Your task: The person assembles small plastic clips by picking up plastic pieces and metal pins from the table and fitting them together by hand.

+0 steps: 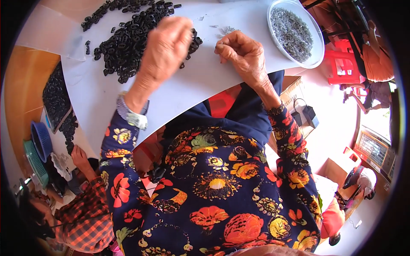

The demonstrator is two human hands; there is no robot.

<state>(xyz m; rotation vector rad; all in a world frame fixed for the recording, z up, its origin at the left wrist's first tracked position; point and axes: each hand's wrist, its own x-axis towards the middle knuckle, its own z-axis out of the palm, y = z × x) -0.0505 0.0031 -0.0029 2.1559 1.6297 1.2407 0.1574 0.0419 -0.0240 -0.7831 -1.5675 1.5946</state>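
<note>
Beside the curled, blurred left hand (168, 45), black pieces (121, 53) lay heaped on the counter (192, 83), right hand (243, 51) pinched, either hold impossible to tell, metal parts (292, 34) in a tub (315, 60) to its right.

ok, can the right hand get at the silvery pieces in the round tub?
Probably yes: the right hand is near the tub, no lid shows over the silvery pieces, and only tabletop lies between.

Left hand (167, 49) hovers by black pieces (124, 53), right hand (244, 53) near silvery bits (228, 30).
</note>
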